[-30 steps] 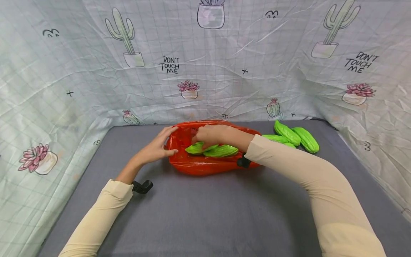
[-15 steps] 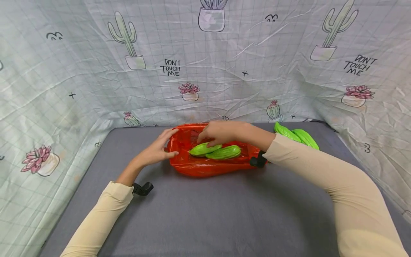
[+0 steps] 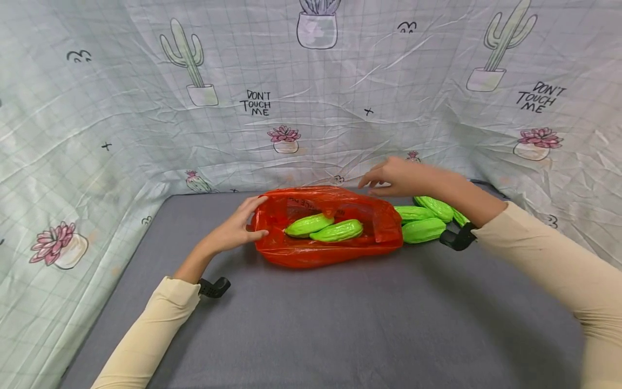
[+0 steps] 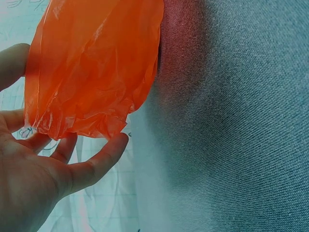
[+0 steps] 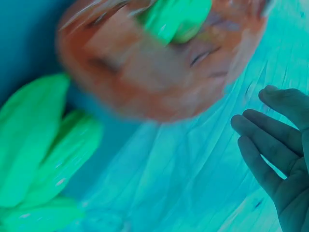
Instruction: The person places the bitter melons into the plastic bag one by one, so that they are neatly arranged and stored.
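Observation:
A red plastic bag (image 3: 311,254) lies on its side with its mouth spread toward me in the head view. Two bright green ridged bitter melons (image 3: 336,231) rest inside it. My left hand (image 3: 233,229) holds the bag's closed left end; the left wrist view has its thumb and fingers curved around the orange-looking plastic (image 4: 96,63). Above and behind the bag's right end is my right hand (image 3: 400,177), with nothing in its loosely extended fingers. Several more bitter melons (image 3: 424,230) lie right of the bag, partly hidden by the right forearm.
A grey cloth-covered table (image 3: 311,324) spreads out in front of the bag. Cactus-print fabric (image 3: 330,129) hangs along the back and both sides, close behind the bag. Black wrist cameras (image 3: 214,287) stick out from both wrists.
My right hand has let go of a bitter melon inside the bag, then risen out and swung right toward the pile. The left hand has stayed at the bag's left end.

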`<act>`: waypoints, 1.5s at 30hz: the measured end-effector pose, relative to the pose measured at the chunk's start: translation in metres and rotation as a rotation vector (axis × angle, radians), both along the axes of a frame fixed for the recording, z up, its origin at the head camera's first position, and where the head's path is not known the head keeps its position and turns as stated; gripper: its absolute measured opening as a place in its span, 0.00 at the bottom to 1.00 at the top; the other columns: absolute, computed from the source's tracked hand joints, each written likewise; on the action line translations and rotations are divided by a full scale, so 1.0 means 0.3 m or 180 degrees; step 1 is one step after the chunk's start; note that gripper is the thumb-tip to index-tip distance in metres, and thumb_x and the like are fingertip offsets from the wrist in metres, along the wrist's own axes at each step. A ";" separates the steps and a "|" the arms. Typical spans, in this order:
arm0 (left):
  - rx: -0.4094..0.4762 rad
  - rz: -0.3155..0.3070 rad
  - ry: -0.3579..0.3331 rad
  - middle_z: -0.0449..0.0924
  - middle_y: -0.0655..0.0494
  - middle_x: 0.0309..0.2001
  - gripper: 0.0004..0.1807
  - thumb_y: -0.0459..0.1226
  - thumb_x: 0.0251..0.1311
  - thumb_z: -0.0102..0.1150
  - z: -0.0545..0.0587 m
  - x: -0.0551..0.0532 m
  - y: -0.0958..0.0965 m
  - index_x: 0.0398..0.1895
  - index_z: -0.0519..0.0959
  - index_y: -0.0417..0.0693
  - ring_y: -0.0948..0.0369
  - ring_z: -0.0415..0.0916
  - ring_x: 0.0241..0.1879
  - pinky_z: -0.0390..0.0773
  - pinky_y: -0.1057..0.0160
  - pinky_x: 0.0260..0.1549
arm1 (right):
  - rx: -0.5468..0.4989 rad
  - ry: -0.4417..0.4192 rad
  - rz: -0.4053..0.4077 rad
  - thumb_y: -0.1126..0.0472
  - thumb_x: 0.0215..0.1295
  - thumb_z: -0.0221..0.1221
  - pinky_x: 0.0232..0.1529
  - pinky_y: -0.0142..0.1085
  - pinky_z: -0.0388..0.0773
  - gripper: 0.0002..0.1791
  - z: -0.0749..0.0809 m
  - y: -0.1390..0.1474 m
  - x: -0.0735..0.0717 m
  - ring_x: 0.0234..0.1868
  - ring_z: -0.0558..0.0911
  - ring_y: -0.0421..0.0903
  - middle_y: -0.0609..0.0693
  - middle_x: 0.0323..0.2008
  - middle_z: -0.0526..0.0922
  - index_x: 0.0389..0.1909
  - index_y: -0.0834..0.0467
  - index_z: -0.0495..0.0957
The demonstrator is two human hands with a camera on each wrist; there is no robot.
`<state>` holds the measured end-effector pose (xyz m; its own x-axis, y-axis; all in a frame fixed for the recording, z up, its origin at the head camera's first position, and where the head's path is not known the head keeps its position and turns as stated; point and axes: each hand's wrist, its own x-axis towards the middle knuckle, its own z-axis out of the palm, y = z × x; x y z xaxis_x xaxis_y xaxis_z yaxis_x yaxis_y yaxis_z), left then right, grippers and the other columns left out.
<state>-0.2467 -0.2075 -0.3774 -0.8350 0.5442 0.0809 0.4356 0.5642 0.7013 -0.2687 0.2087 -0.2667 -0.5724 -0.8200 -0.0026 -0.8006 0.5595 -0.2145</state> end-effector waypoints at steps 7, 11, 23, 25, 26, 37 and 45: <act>-0.0008 0.0015 -0.0017 0.51 0.40 0.77 0.47 0.35 0.62 0.68 -0.007 -0.003 -0.006 0.80 0.53 0.44 0.42 0.49 0.75 0.55 0.32 0.69 | 0.0021 -0.0159 -0.0503 0.64 0.71 0.62 0.46 0.45 0.84 0.13 -0.040 0.182 0.047 0.45 0.88 0.47 0.51 0.46 0.88 0.54 0.59 0.84; 0.0009 0.0033 -0.0034 0.52 0.40 0.76 0.46 0.35 0.63 0.67 -0.008 -0.001 -0.013 0.80 0.53 0.44 0.41 0.50 0.75 0.56 0.31 0.68 | 0.0028 -0.0176 -0.0520 0.62 0.71 0.63 0.45 0.44 0.85 0.14 -0.086 0.263 0.074 0.45 0.87 0.47 0.49 0.47 0.88 0.55 0.57 0.84; 0.0098 0.0123 -0.0096 0.52 0.41 0.75 0.45 0.36 0.64 0.67 -0.013 -0.003 -0.051 0.80 0.53 0.45 0.42 0.54 0.72 0.62 0.33 0.66 | 0.0146 -0.0274 -0.0489 0.58 0.65 0.69 0.49 0.50 0.81 0.21 -0.249 0.395 0.113 0.51 0.84 0.53 0.50 0.53 0.85 0.58 0.57 0.82; 0.0097 0.0144 -0.0105 0.52 0.40 0.75 0.45 0.37 0.64 0.67 -0.013 -0.002 -0.057 0.80 0.52 0.44 0.42 0.53 0.72 0.63 0.34 0.66 | 0.0165 -0.0211 -0.0451 0.57 0.64 0.70 0.50 0.50 0.81 0.22 -0.276 0.405 0.116 0.51 0.84 0.52 0.50 0.54 0.85 0.58 0.58 0.82; 0.0091 0.0159 -0.0106 0.52 0.40 0.75 0.46 0.37 0.64 0.67 -0.013 -0.001 -0.060 0.80 0.52 0.44 0.42 0.53 0.73 0.62 0.34 0.66 | 0.0166 -0.0183 -0.0439 0.57 0.64 0.70 0.50 0.50 0.81 0.23 -0.286 0.409 0.118 0.51 0.84 0.52 0.50 0.54 0.85 0.58 0.58 0.82; 0.0034 0.0184 -0.0058 0.51 0.40 0.76 0.46 0.37 0.64 0.67 -0.009 0.004 -0.066 0.80 0.53 0.45 0.42 0.50 0.75 0.55 0.32 0.69 | 0.0038 0.0056 -0.0428 0.59 0.54 0.76 0.41 0.44 0.79 0.25 -0.359 0.419 0.131 0.42 0.80 0.48 0.48 0.42 0.76 0.53 0.58 0.82; 0.0056 0.0172 -0.0049 0.52 0.39 0.75 0.46 0.36 0.63 0.67 -0.007 0.008 -0.064 0.80 0.53 0.44 0.42 0.50 0.74 0.56 0.33 0.68 | 0.0022 -0.0369 -0.0606 0.57 0.53 0.77 0.47 0.45 0.78 0.26 -0.369 0.406 0.136 0.44 0.78 0.43 0.44 0.45 0.78 0.48 0.57 0.76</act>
<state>-0.2442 -0.2266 -0.3796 -0.8643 0.4970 0.0770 0.3941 0.5742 0.7176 -0.2278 0.3304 -0.3775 -0.7125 -0.6968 -0.0826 -0.6504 0.7000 -0.2947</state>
